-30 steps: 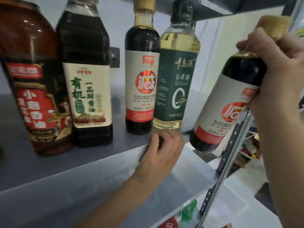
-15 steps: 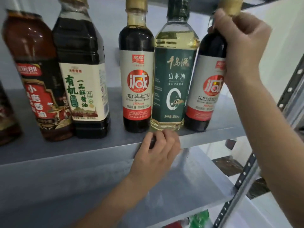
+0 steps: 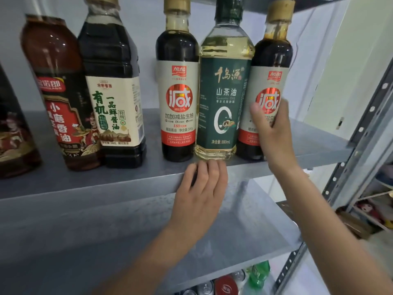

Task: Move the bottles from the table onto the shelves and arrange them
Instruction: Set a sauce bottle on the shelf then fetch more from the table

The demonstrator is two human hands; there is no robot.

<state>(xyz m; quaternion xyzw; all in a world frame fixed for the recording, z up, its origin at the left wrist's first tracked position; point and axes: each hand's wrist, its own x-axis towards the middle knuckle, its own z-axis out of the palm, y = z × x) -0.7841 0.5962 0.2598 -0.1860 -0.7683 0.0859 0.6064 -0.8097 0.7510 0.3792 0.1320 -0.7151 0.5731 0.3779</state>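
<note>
Several bottles stand in a row on the grey metal shelf [image 3: 314, 145]. At the right end stands a dark soy sauce bottle [image 3: 271, 56] with a white and red label and a gold cap. My right hand [image 3: 274, 133] grips its lower body, thumb across the label. It touches a yellow camellia oil bottle [image 3: 223, 99] with a green label. Left of that are a matching soy sauce bottle [image 3: 178, 103], a square dark soy bottle [image 3: 112, 103] and a brown sesame oil bottle [image 3: 57, 92]. My left hand [image 3: 200, 196] hooks its fingers over the shelf's front edge below the oil bottle.
Another dark bottle [image 3: 12, 135] is cut off at the left edge. A second grey shelf [image 3: 244, 231] lies below, with cans [image 3: 225, 284] and a green bottle [image 3: 258, 273] under it. A perforated steel post [image 3: 361, 145] runs up the right side.
The right-hand soy sauce bottle came in tilted from the right and now stands upright beside the oil bottle. My right hand slid from its neck down to its body. My left hand stayed put.
</note>
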